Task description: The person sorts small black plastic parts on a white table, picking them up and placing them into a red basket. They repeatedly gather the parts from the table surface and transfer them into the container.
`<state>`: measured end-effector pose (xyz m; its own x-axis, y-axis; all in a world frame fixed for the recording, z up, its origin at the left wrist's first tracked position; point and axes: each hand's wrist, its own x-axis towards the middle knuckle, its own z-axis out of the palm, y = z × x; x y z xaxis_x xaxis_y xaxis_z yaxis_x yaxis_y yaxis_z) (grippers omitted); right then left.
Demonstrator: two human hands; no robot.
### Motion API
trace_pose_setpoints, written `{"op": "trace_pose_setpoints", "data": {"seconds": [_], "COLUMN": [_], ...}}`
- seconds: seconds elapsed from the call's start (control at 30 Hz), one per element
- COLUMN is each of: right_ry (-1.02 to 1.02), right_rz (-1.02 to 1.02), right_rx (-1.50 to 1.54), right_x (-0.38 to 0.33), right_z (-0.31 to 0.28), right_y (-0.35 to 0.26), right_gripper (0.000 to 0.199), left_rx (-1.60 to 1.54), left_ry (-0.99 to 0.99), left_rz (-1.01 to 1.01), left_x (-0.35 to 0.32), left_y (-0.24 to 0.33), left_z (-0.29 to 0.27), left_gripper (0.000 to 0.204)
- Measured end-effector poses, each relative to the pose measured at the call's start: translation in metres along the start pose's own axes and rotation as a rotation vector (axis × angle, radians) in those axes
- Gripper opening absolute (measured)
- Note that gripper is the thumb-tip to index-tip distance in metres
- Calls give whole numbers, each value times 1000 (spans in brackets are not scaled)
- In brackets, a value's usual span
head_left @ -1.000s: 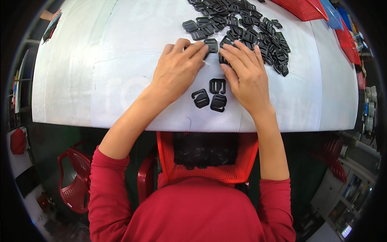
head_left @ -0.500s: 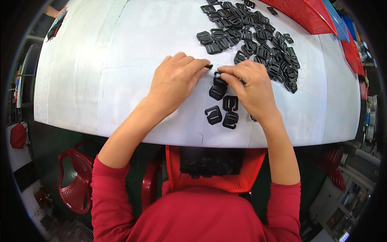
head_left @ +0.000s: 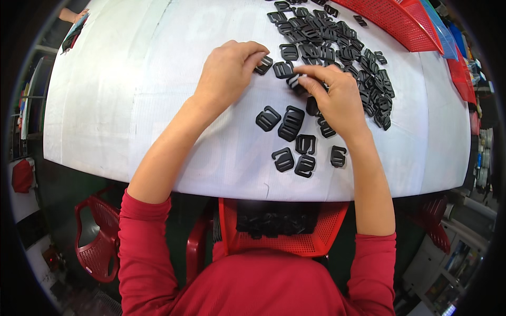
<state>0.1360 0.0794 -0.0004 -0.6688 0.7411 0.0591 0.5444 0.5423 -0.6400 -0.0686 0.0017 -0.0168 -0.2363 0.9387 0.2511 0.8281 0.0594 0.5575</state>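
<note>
Between the thumb and fingertips of my left hand (head_left: pixel 226 73) is a black plastic strap buckle (head_left: pixel 264 65), its slots showing. My right hand (head_left: pixel 337 97) pinches another dark buckle (head_left: pixel 295 81), partly hidden by the fingers. Just above it lies a loose buckle (head_left: pixel 283 70), at the near edge of a large heap of black buckles (head_left: pixel 321 31). Nearer to me several single buckles are scattered on the white table, among them one with an open hook side (head_left: pixel 268 119) and one by my right forearm (head_left: pixel 338 156). The right palm covers part of a few more.
A red plastic basket (head_left: pixel 337 221) holding dark pieces sits at my lap, below the table edge. Another red basket (head_left: pixel 411 26) stands at the far right beside a blue one (head_left: pixel 441 31). Far left, another person's hand (head_left: pixel 67 15) touches dark pieces. A red chair (head_left: pixel 97 237) stands at left.
Both hands have moved farther up toward the heap. More loose buckles now lie in front of me, including two near the middle and one by my right forearm.
</note>
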Motion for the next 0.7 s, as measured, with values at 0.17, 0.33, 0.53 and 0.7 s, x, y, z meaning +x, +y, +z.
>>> {"op": "trace_pose_setpoints", "data": {"seconds": [0.17,0.33,0.53,0.7], "right_ry": [302,238,297,252], "right_rz": [-362,-384,-296,-212], "right_rx": [-293,-293,-288,-400], "right_x": [5,-1,-52,-103], "right_z": [17,3,-27,-14], "right_y": [7,2,17,12], "right_gripper": [18,20,19,23], "left_rx": [169,-184,135,60], "left_ry": [168,-5,147,67], "left_rz": [363,-26,186,381], "left_x": [-2,-4,-26,-48], "left_y": [-5,-5,1,55], "left_z": [9,-3,-16,7], "left_gripper": [19,22,18,22]}}
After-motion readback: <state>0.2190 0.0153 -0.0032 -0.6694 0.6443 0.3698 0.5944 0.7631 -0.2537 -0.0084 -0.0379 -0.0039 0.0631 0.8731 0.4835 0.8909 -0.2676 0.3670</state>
